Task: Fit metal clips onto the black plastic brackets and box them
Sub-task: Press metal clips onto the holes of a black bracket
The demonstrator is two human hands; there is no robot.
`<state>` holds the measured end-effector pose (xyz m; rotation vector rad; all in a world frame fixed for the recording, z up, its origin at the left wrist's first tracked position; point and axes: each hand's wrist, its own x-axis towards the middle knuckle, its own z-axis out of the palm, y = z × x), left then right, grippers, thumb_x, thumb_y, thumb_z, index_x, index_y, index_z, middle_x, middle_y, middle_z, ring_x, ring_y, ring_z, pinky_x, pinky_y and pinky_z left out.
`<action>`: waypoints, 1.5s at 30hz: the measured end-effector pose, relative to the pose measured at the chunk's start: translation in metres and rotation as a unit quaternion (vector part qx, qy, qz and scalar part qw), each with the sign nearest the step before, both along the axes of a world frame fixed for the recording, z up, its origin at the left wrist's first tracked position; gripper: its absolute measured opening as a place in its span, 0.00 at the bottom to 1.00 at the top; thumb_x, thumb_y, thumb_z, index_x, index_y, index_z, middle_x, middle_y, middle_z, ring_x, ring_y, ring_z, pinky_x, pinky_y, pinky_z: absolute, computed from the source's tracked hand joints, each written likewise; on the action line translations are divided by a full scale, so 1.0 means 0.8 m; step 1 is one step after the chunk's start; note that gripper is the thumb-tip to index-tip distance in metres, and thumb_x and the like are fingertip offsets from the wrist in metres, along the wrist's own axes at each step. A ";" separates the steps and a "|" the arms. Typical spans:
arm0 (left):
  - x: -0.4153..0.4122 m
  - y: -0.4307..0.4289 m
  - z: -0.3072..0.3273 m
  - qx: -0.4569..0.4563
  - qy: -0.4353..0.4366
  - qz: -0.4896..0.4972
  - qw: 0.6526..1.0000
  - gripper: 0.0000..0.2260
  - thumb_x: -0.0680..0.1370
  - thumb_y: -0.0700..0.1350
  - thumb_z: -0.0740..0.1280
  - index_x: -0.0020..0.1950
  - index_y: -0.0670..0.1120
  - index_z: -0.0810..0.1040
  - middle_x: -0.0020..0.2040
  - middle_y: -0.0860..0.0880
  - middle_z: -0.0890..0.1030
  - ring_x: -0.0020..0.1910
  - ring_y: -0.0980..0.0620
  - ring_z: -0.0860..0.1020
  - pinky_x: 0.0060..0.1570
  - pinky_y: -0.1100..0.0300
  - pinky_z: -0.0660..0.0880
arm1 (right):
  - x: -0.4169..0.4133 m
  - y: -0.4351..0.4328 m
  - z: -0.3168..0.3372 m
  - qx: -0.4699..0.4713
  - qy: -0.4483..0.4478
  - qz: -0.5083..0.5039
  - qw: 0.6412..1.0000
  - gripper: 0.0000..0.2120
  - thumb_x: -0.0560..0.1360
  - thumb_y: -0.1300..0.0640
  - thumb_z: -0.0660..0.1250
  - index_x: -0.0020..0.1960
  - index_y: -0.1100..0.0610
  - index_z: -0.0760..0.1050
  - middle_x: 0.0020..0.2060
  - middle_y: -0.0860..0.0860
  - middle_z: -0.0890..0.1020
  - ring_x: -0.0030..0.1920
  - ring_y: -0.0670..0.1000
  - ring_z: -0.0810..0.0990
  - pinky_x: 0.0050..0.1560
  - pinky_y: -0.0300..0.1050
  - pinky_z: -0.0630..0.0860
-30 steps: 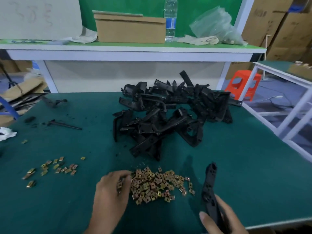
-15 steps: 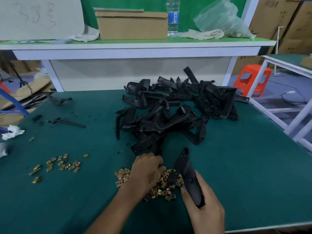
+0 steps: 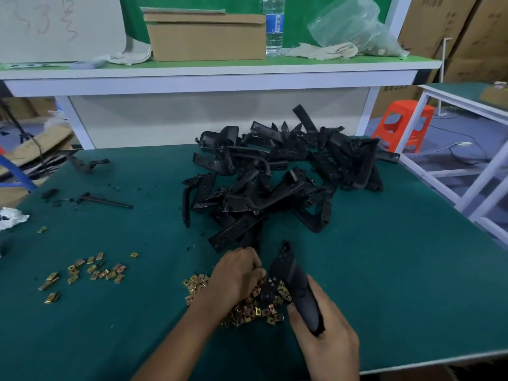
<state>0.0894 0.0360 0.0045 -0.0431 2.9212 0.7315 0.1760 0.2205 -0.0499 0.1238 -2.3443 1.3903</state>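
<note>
Worktop covered with a dark green mat, carrying at its centre a large heap of black plastic brackets, the landmark for all positions below. Directly in front of the heap, towards the viewer, lies a pile of small brass-coloured metal clips. The left hand rests on this pile, knuckles up, fingers curled downward among the clips; whether they pinch one cannot be told. Just right of that hand, also in front of the heap, the right hand grips a single long black plastic bracket by its near end, fingers and thumb wrapped round it. The bracket's far end, with a round hole, points towards the heap.

Well left of the heap lie a looser scatter of metal clips, a thin black plastic rod and crumpled white paper. Behind the heap a white shelf with a green top bears a brown cardboard box, a clear water bottle and a clear plastic bag. Right of the heap, beyond the worktop, stand an orange plastic stool, a white-framed table and stacked brown cartons.
</note>
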 end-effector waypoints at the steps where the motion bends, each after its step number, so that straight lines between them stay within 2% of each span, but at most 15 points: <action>1: 0.000 0.001 0.000 0.011 -0.002 0.002 1.000 0.04 0.80 0.46 0.66 0.47 0.53 0.73 0.48 0.55 0.77 0.50 0.51 0.75 0.49 0.59 0.70 | 0.000 0.001 0.000 0.003 0.001 0.000 1.000 0.32 0.66 0.54 0.81 0.68 0.40 0.77 0.49 0.29 0.79 0.53 0.41 0.81 0.53 0.39 0.76; 4: 0.009 0.001 -0.004 0.059 0.017 0.016 0.998 0.06 0.81 0.46 0.65 0.44 0.55 0.72 0.42 0.57 0.76 0.41 0.58 0.75 0.39 0.63 0.69 | 0.000 0.001 0.003 0.020 0.005 0.002 1.000 0.32 0.66 0.54 0.82 0.68 0.41 0.78 0.49 0.28 0.79 0.52 0.41 0.81 0.53 0.38 0.76; 6: 0.018 -0.002 -0.002 0.136 0.042 0.029 0.989 0.04 0.81 0.49 0.66 0.47 0.56 0.74 0.40 0.56 0.80 0.39 0.62 0.77 0.35 0.68 0.69 | 0.000 0.001 0.004 0.023 0.003 0.004 1.000 0.33 0.66 0.55 0.82 0.68 0.41 0.78 0.49 0.27 0.78 0.52 0.40 0.81 0.53 0.36 0.76; 9: 0.030 -0.007 0.007 0.236 0.085 0.027 0.968 0.02 0.81 0.51 0.68 0.52 0.59 0.78 0.44 0.60 0.83 0.43 0.65 0.80 0.40 0.71 0.72 | 0.000 0.000 0.003 0.021 0.000 0.001 1.000 0.33 0.65 0.56 0.82 0.68 0.42 0.78 0.48 0.26 0.78 0.51 0.35 0.78 0.52 0.25 0.71; 11: 0.040 -0.008 0.014 0.282 0.095 0.044 0.954 0.03 0.81 0.50 0.69 0.50 0.59 0.82 0.43 0.61 0.84 0.42 0.65 0.81 0.40 0.71 0.73 | 0.000 0.000 0.002 0.024 0.001 -0.004 1.000 0.33 0.65 0.56 0.83 0.68 0.42 0.79 0.46 0.30 0.79 0.50 0.38 0.78 0.52 0.23 0.69; 13: 0.050 -0.011 0.019 0.352 0.078 0.070 0.930 0.04 0.79 0.50 0.71 0.50 0.59 0.84 0.41 0.58 0.85 0.40 0.63 0.81 0.42 0.69 0.75 | -0.001 0.000 0.001 0.030 0.008 -0.003 1.000 0.34 0.64 0.57 0.83 0.67 0.42 0.79 0.45 0.35 0.80 0.49 0.42 0.80 0.51 0.25 0.71; 17: 0.068 -0.018 0.024 0.476 0.017 0.073 0.876 0.05 0.79 0.45 0.72 0.52 0.53 0.86 0.46 0.49 0.86 0.45 0.53 0.82 0.51 0.56 0.80 | -0.001 0.000 0.001 0.034 0.022 -0.001 0.999 0.34 0.64 0.58 0.83 0.68 0.42 0.78 0.46 0.38 0.81 0.48 0.46 0.83 0.51 0.38 0.76; 21: 0.080 -0.014 0.025 0.525 -0.016 0.077 0.848 0.05 0.80 0.45 0.70 0.48 0.45 0.85 0.42 0.47 0.83 0.42 0.52 0.80 0.46 0.60 0.79 | -0.002 0.001 -0.001 0.043 0.030 -0.001 0.999 0.34 0.65 0.57 0.83 0.68 0.42 0.78 0.46 0.43 0.84 0.46 0.45 0.82 0.49 0.36 0.75; 24: 0.084 -0.007 0.027 0.558 -0.013 0.094 0.824 0.04 0.78 0.41 0.71 0.49 0.48 0.86 0.43 0.45 0.85 0.42 0.50 0.82 0.47 0.59 0.80 | -0.001 0.001 0.001 0.046 0.027 -0.001 0.999 0.34 0.66 0.57 0.83 0.68 0.43 0.78 0.45 0.43 0.83 0.45 0.45 0.82 0.48 0.37 0.75; 28: 0.086 -0.006 0.031 0.572 -0.001 0.111 0.813 0.06 0.77 0.40 0.73 0.51 0.49 0.86 0.44 0.42 0.86 0.42 0.48 0.84 0.45 0.59 0.81 | 0.000 0.003 0.007 0.058 0.020 0.007 0.998 0.33 0.69 0.56 0.81 0.71 0.44 0.75 0.45 0.43 0.82 0.46 0.46 0.83 0.47 0.42 0.77; 33: 0.095 -0.011 0.028 0.538 -0.012 0.100 0.837 0.09 0.80 0.39 0.69 0.58 0.49 0.82 0.47 0.43 0.87 0.48 0.47 0.85 0.55 0.54 0.81 | 0.002 0.002 0.008 0.067 0.009 -0.001 0.998 0.32 0.70 0.54 0.79 0.72 0.43 0.74 0.44 0.44 0.82 0.45 0.49 0.82 0.45 0.51 0.81; 36: 0.099 -0.015 0.030 0.518 -0.018 0.086 0.851 0.10 0.81 0.39 0.68 0.61 0.49 0.80 0.46 0.44 0.87 0.46 0.50 0.85 0.53 0.58 0.81 | 0.001 0.002 0.010 0.098 0.001 0.004 0.995 0.32 0.70 0.54 0.80 0.72 0.46 0.75 0.40 0.47 0.81 0.41 0.51 0.81 0.40 0.53 0.81; 40: 0.094 -0.020 0.033 0.455 -0.011 0.068 0.888 0.12 0.81 0.42 0.70 0.62 0.54 0.79 0.44 0.49 0.87 0.48 0.54 0.84 0.53 0.59 0.79 | 0.000 0.001 0.011 0.131 -0.002 0.015 0.991 0.33 0.69 0.56 0.81 0.72 0.50 0.76 0.36 0.46 0.78 0.37 0.51 0.79 0.35 0.51 0.79; 42: 0.091 -0.021 0.033 0.443 -0.014 0.059 0.895 0.12 0.80 0.44 0.70 0.62 0.56 0.78 0.44 0.50 0.87 0.46 0.56 0.84 0.51 0.63 0.77 | -0.001 0.002 0.010 0.133 -0.001 0.016 0.991 0.33 0.69 0.56 0.81 0.72 0.51 0.75 0.36 0.45 0.77 0.36 0.51 0.78 0.34 0.49 0.78; 45: 0.091 -0.020 0.032 0.428 -0.023 0.032 0.903 0.12 0.80 0.45 0.70 0.62 0.57 0.77 0.45 0.51 0.88 0.46 0.57 0.84 0.52 0.61 0.77 | -0.002 0.003 0.010 0.145 0.001 0.021 0.989 0.34 0.68 0.58 0.82 0.72 0.52 0.76 0.35 0.46 0.76 0.35 0.51 0.78 0.33 0.49 0.78</action>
